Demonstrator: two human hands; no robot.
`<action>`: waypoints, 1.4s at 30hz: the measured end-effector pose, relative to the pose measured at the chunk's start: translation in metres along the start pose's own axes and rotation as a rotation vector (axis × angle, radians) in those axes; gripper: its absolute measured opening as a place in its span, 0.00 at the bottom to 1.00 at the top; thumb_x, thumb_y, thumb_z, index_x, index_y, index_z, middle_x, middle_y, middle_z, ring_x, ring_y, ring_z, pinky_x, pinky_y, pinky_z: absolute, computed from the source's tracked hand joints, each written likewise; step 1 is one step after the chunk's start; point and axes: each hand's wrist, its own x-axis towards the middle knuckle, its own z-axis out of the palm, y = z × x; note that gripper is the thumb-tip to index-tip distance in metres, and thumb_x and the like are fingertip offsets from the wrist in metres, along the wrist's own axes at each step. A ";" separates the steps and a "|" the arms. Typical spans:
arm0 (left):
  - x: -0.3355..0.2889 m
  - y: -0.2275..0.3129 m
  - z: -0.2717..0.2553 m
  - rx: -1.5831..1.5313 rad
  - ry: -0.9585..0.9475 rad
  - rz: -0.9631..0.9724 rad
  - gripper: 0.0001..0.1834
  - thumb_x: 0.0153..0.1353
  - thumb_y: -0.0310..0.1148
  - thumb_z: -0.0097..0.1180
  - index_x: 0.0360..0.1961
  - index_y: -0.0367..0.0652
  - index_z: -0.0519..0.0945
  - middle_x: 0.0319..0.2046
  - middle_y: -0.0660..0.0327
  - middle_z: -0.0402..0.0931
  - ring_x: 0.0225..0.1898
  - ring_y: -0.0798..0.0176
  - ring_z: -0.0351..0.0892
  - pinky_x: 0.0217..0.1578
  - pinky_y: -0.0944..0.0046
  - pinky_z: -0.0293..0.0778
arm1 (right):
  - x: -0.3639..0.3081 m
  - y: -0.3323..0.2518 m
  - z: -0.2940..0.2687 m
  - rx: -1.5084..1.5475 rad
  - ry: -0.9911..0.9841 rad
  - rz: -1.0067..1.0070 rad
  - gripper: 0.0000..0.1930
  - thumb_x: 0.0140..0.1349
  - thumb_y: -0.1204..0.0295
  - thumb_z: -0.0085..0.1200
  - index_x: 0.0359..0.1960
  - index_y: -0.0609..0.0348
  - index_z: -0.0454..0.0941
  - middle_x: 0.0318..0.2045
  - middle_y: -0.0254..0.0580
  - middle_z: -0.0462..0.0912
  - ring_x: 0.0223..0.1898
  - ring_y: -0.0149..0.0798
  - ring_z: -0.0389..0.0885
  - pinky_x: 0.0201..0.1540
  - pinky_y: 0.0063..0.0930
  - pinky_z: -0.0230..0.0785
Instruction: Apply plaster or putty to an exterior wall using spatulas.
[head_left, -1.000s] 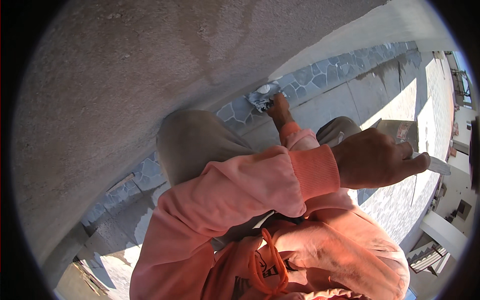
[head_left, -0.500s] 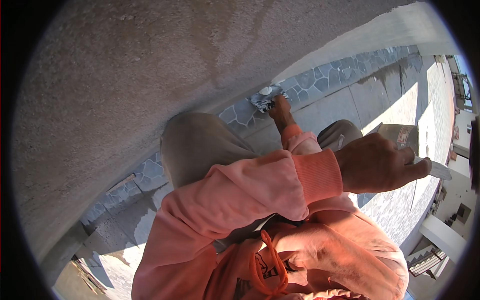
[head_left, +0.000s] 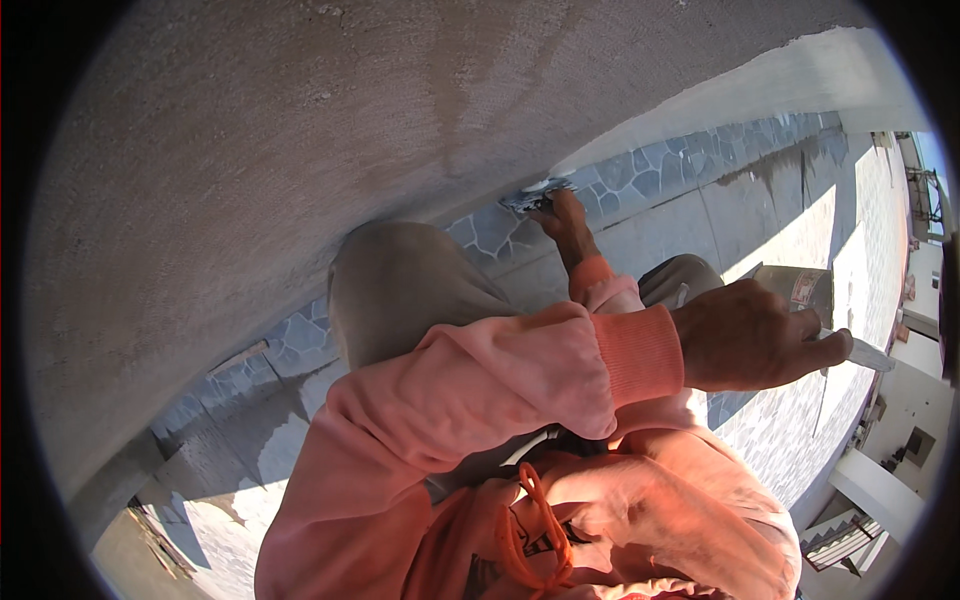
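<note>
My left arm crosses in front of me to the right, and my left hand [head_left: 745, 335] is closed around a flat, pale-bladed scraper [head_left: 870, 352]. The scraper is beside a grey bucket [head_left: 778, 283] with a red-and-white label. Farther off, at the foot of the wall, my right hand [head_left: 568, 222] grips a flat tool smeared with grey-white paste [head_left: 538, 196]. That tool is seen nearly edge-on, close to the wall and the stone-patterned strip, and its handle is hidden by my fingers.
A rough plastered wall [head_left: 250, 170] rises close on the left and ahead. Along its base runs a strip of blue-grey stone-pattern tiles [head_left: 650, 170], with grey paving [head_left: 665, 222] beside it. My bent knee [head_left: 400, 285] is near the wall. Stairs [head_left: 840, 540] show at far right.
The paste-smeared tool in my right hand has tilted, so its face shows less. My left hand and scraper have shifted slightly left. The whole view has moved a little.
</note>
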 end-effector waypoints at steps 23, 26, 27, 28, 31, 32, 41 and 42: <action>-0.001 0.001 -0.002 -0.018 0.008 0.045 0.16 0.56 0.29 0.52 0.46 0.48 0.67 0.19 0.64 0.70 0.15 0.62 0.76 0.08 0.63 0.68 | -0.033 -0.131 -0.025 0.920 0.194 0.329 0.09 0.62 0.78 0.41 0.39 0.73 0.68 0.37 0.51 0.74 0.36 0.49 0.78 0.43 0.47 0.80; -0.001 0.001 -0.004 -0.035 0.006 0.048 0.15 0.57 0.30 0.52 0.46 0.48 0.67 0.19 0.64 0.70 0.15 0.62 0.76 0.08 0.64 0.68 | -0.042 -0.156 -0.035 0.847 0.227 0.294 0.10 0.62 0.78 0.41 0.39 0.76 0.69 0.36 0.53 0.75 0.33 0.48 0.79 0.40 0.43 0.81; -0.001 0.001 -0.005 -0.049 -0.008 0.052 0.13 0.56 0.30 0.53 0.43 0.45 0.68 0.18 0.61 0.71 0.16 0.59 0.77 0.11 0.61 0.71 | -0.046 -0.164 -0.042 0.769 0.178 0.262 0.10 0.63 0.77 0.43 0.41 0.74 0.70 0.39 0.52 0.77 0.38 0.47 0.79 0.44 0.41 0.79; -0.001 0.002 -0.005 -0.067 -0.023 0.058 0.12 0.56 0.31 0.54 0.40 0.41 0.69 0.18 0.59 0.72 0.16 0.56 0.78 0.14 0.59 0.74 | -0.049 -0.170 -0.048 0.694 0.132 0.245 0.11 0.64 0.75 0.46 0.43 0.72 0.71 0.43 0.51 0.78 0.42 0.47 0.79 0.48 0.40 0.77; 0.001 0.003 -0.007 -0.076 0.034 0.057 0.13 0.55 0.31 0.54 0.41 0.41 0.69 0.17 0.59 0.72 0.16 0.56 0.78 0.14 0.59 0.74 | -0.063 -0.183 -0.075 0.407 0.147 0.102 0.12 0.56 0.73 0.60 0.37 0.69 0.75 0.37 0.45 0.82 0.38 0.42 0.82 0.41 0.32 0.77; 0.002 0.003 -0.007 -0.079 0.033 0.058 0.13 0.55 0.31 0.54 0.41 0.41 0.69 0.17 0.59 0.72 0.16 0.56 0.78 0.14 0.59 0.74 | -0.066 -0.183 -0.079 0.413 0.163 0.088 0.12 0.56 0.72 0.59 0.36 0.69 0.75 0.36 0.45 0.82 0.36 0.42 0.81 0.38 0.32 0.76; 0.005 0.004 -0.012 -0.073 0.019 0.043 0.15 0.55 0.30 0.55 0.43 0.40 0.68 0.18 0.59 0.72 0.15 0.58 0.78 0.13 0.61 0.73 | -0.053 -0.099 -0.080 0.246 0.318 0.254 0.08 0.58 0.75 0.47 0.25 0.69 0.72 0.24 0.44 0.75 0.23 0.34 0.74 0.22 0.29 0.73; 0.006 0.004 -0.011 -0.075 0.023 0.040 0.15 0.55 0.29 0.54 0.43 0.40 0.68 0.18 0.59 0.72 0.15 0.58 0.78 0.12 0.60 0.73 | -0.049 -0.084 -0.075 0.153 0.250 0.095 0.08 0.58 0.74 0.47 0.25 0.68 0.71 0.23 0.45 0.75 0.22 0.35 0.74 0.21 0.30 0.73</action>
